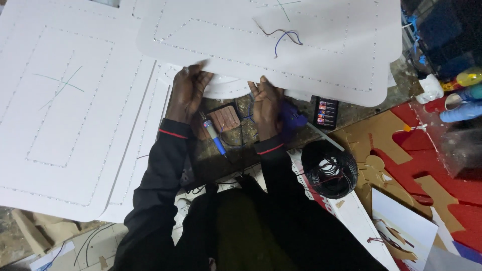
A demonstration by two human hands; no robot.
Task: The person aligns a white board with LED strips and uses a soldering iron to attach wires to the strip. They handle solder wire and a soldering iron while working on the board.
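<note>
Both hands hold the near edge of a large white board (301, 45) that lies across the far side of the workbench, its surface dotted with lines of small holes and a short twist of blue and dark wire (283, 36) poking out of it. The left hand (188, 93) grips the board's near left corner, fingers curled over the edge and thumb beneath. The right hand (266, 103) holds the edge further right, fingers tucked under the board and thumb on top. Both sleeves are black with a red band at the cuff. Between the hands, on the bench, sit a small brown block (225, 119) and a blue-handled tool (215, 136). To the left lies another white board (65, 115) with the same dotted outlines and a green cross drawn on it. Near the right arm rests a coil of black wire (330, 168), and just beyond it a small dark box (326, 113). Red and brown sheets (432, 165) cover the right side.
</note>
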